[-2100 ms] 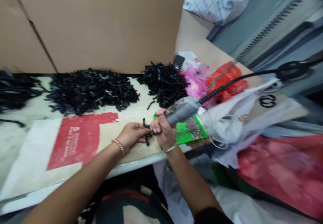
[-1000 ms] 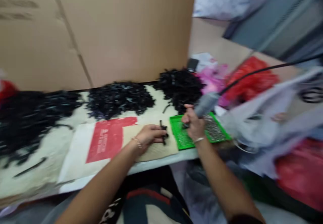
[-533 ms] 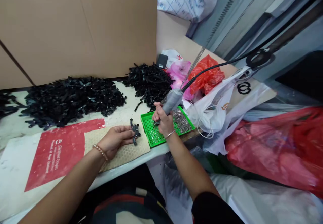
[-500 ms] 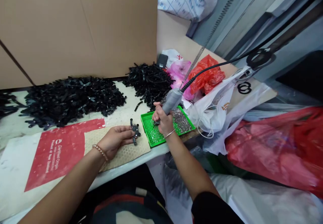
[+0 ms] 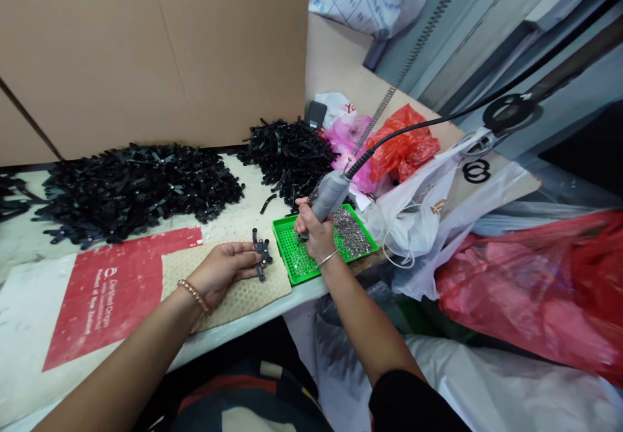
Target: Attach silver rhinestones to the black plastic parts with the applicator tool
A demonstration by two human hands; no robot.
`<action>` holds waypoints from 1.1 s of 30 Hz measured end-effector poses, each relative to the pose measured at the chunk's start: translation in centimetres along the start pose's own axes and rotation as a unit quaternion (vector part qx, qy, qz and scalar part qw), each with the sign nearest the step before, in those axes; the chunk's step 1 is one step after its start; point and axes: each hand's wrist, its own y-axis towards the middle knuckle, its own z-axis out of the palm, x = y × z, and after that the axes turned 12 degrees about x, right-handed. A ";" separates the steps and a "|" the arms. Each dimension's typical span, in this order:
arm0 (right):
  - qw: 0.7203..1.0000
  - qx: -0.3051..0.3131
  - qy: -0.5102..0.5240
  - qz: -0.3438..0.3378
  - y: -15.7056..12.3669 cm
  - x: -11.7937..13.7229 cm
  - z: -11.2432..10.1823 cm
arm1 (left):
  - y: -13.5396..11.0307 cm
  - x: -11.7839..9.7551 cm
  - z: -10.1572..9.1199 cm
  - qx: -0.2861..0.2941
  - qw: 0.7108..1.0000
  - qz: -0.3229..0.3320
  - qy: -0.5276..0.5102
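Note:
My left hand (image 5: 232,268) rests over the tan textured mat (image 5: 228,309), its thumb and fingers closed on a small black jointed plastic part (image 5: 263,252) with several short arms. My right hand (image 5: 316,229) is wrapped round a grey electric screwdriver (image 5: 331,195), held tilted above the green tray (image 5: 304,274). The screwdriver's lower end is hidden by my fingers and points down into the tray. Small silvery screws (image 5: 353,232) are heaped in the tray's right side, and a few lie scattered in its perforated left side.
Behind my hands lie a big heap of black parts (image 5: 146,189) and a second heap (image 5: 289,159). One loose black strip (image 5: 267,204) lies between them. A black cable (image 5: 428,122) and a coil spring (image 5: 389,98) run up from the screwdriver. Plastic bags (image 5: 403,143) crowd the right.
The camera view has shifted slightly. Both hands keep almost the same places, the left still on the black part and the right still on the screwdriver over the tray.

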 end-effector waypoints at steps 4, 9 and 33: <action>1.000 0.000 -0.011 0.003 -0.1 0.1 0.1 | 0.0 0.0 0.1 0.000 1.000 -0.001 0.001; 1.000 0.015 -0.017 -0.008 -0.2 0.2 0.1 | 0.1 0.1 0.0 0.007 1.000 0.002 -0.002; 0.996 0.014 0.086 0.021 0.0 2.1 7.3 | 0.1 0.6 -0.1 0.034 0.999 0.040 -0.005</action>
